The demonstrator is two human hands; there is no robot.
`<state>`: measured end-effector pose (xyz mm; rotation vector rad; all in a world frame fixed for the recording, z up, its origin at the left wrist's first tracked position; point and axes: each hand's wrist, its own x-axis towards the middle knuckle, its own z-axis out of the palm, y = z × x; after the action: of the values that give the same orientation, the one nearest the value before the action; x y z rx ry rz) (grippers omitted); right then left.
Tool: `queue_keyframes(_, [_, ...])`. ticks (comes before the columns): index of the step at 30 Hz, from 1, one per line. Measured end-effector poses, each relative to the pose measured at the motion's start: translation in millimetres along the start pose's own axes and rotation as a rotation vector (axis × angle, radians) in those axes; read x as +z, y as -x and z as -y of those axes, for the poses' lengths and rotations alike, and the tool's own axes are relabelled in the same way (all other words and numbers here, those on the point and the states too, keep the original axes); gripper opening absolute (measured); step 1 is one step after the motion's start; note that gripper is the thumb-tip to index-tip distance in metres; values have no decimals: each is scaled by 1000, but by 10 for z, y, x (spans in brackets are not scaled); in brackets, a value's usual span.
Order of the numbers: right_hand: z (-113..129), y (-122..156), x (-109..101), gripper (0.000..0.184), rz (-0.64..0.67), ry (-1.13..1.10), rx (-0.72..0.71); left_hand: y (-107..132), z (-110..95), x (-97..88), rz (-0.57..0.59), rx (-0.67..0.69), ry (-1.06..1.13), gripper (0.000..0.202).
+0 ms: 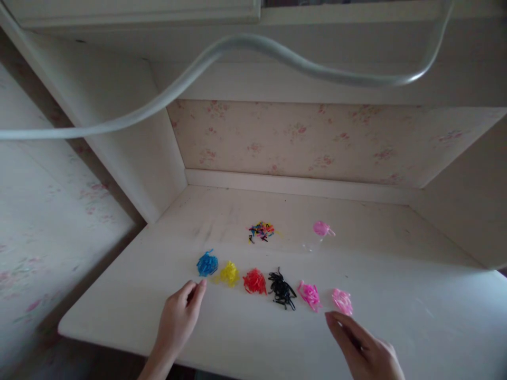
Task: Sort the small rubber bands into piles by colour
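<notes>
Small piles of rubber bands lie in a row across the white desk: blue [207,263], yellow [229,274], red [254,282], black [281,288], bright pink [309,295] and light pink [342,301]. My left hand [182,311] is just in front of the blue and yellow piles, thumb and forefinger pinched together. In front of the two pink piles, my right hand [362,343] also has its fingertips closed. Whether either pinch holds a band is too small to make out. Behind the row sits a mixed-colour heap of bands [262,230].
A small clear container [312,245] with a pink lid or piece [321,228] stands at the back right of the desk [237,338]. A pale curved tube [253,42] crosses the upper view. Cabinet walls [114,142] and a shelf enclose the desk.
</notes>
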<state>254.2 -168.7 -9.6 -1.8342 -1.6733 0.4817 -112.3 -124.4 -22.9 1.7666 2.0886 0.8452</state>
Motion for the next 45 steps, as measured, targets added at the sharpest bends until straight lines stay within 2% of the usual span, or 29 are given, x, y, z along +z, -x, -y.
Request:
queue_keyframes(3, [544, -449, 93, 38, 152, 31, -155, -20, 18, 12, 19, -20, 49, 42])
queue_keyframes(6, [879, -981, 309, 37, 255, 134, -164, -21, 36, 17, 29, -7, 70, 42])
queue_keyframes(8, [960, -1321, 488, 35, 281, 225, -104, -20, 43, 15, 34, 6, 76, 42])
queue_keyframes(11, [955, -1725, 725, 33, 274, 304, -45, -23, 55, 14, 37, 3, 77, 42])
queue_keyframes(16, [886, -2088, 900, 34, 292, 410, 34, -36, 77, 33, 46, -13, 80, 43])
queue_keyframes(23, [838, -2243, 985, 35, 359, 443, 24, -47, 68, 32, 54, -14, 52, 43])
queue_keyframes(30, [877, -2260, 1022, 36, 346, 437, -38, -45, 64, 30, 59, 0, 44, 42])
queue_keyframes(38, [890, -2255, 1006, 33, 276, 399, -38, -57, 50, 27, 45, 5, 19, 41])
queue_keyframes(45, [836, -2161, 888, 33, 161, 237, -36, -58, 5, -1, 76, -31, 9, 42])
